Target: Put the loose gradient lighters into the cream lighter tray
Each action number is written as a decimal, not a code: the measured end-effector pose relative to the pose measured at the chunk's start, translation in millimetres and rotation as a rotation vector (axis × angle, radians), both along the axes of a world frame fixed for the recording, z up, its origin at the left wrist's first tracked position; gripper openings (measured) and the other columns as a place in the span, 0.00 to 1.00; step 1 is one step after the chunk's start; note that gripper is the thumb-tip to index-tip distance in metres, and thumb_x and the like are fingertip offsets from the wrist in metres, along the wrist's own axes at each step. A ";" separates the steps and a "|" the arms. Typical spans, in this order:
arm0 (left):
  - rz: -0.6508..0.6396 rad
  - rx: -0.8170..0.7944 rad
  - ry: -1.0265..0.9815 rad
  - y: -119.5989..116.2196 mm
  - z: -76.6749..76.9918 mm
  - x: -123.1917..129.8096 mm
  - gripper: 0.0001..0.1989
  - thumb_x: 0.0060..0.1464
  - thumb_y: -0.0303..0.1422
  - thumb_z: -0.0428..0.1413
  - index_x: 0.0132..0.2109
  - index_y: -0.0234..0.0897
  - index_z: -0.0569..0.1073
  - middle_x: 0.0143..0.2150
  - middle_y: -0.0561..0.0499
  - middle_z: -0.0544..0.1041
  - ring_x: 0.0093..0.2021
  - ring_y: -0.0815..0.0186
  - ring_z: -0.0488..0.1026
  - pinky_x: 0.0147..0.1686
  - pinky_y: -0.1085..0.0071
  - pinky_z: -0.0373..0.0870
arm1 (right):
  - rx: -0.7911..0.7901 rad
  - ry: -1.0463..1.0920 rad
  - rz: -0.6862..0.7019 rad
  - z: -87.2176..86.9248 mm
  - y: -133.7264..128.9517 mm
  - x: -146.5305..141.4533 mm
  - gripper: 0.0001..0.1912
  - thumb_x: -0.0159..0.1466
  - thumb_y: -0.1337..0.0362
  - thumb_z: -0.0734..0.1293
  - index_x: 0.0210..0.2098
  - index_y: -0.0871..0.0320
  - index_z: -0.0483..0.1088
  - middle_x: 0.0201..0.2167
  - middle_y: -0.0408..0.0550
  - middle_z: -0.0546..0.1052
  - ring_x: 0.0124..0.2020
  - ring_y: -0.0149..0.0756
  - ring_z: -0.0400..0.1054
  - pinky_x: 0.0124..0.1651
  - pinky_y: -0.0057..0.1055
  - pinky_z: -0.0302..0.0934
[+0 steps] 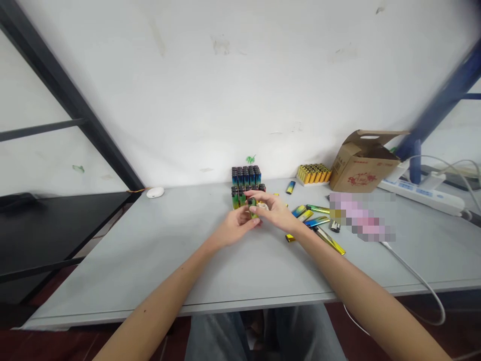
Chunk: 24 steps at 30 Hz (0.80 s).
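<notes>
A green lighter [252,208] with a dark top stands upright between my two hands, just in front of several rows of standing lighters. My left hand [236,224] curls around it from the left, thumb near its lower end. From the right, my right hand [277,211] grips the same lighter with thumb and fingers. Behind my fingers are green-yellow lighters [235,199] with black tops, partly covered by my right hand. Blue lighters [246,177] stand in a block further back, near the wall. Something white shows under my right palm, too hidden to name.
Loose lighters [317,221] in yellow, blue and green lie right of my hands, some under my right forearm. A single lighter [290,187] lies near a tray of yellow lighters [314,174]. An open cardboard box [363,168], a power strip [424,195] and a white case [155,192] are on the table.
</notes>
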<state>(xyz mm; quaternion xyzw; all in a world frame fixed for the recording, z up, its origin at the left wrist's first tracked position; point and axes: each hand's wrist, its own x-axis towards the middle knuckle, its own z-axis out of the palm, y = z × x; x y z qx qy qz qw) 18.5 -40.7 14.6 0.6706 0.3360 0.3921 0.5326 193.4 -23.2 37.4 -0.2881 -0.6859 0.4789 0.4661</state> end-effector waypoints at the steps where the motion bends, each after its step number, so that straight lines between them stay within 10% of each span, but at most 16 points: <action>1: -0.010 -0.013 0.016 -1.0 0.8 0.6 0.13 0.55 0.40 0.58 0.42 0.34 0.74 0.34 0.47 0.78 0.35 0.64 0.77 0.40 0.67 0.73 | 0.048 -0.026 -0.025 -0.9 0.2 -0.5 0.11 0.57 0.55 0.71 0.36 0.54 0.75 0.57 0.49 0.71 0.57 0.43 0.64 0.57 0.40 0.60; 7: 0.054 -0.114 0.022 -3.1 2.1 4.6 0.13 0.56 0.40 0.57 0.35 0.32 0.73 0.32 0.44 0.79 0.34 0.62 0.78 0.41 0.63 0.74 | -0.080 0.136 -0.179 -3.3 11.7 6.0 0.19 0.60 0.51 0.68 0.48 0.52 0.72 0.47 0.49 0.77 0.50 0.38 0.69 0.54 0.38 0.61; 11: 0.068 -0.222 -0.142 0.1 0.9 3.6 0.20 0.54 0.39 0.60 0.51 0.37 0.64 0.36 0.46 0.80 0.34 0.60 0.79 0.40 0.59 0.75 | -0.139 0.239 -0.314 -3.0 22.0 17.4 0.18 0.61 0.50 0.65 0.43 0.54 0.73 0.38 0.47 0.77 0.40 0.34 0.70 0.44 0.33 0.63; 24: 0.192 -0.257 -0.344 -0.7 12.5 1.6 0.14 0.58 0.43 0.56 0.37 0.35 0.66 0.32 0.53 0.72 0.24 0.72 0.70 0.28 0.71 0.69 | -0.229 0.295 -0.371 -7.1 26.9 16.7 0.18 0.58 0.48 0.64 0.36 0.56 0.73 0.31 0.46 0.76 0.31 0.32 0.68 0.33 0.29 0.59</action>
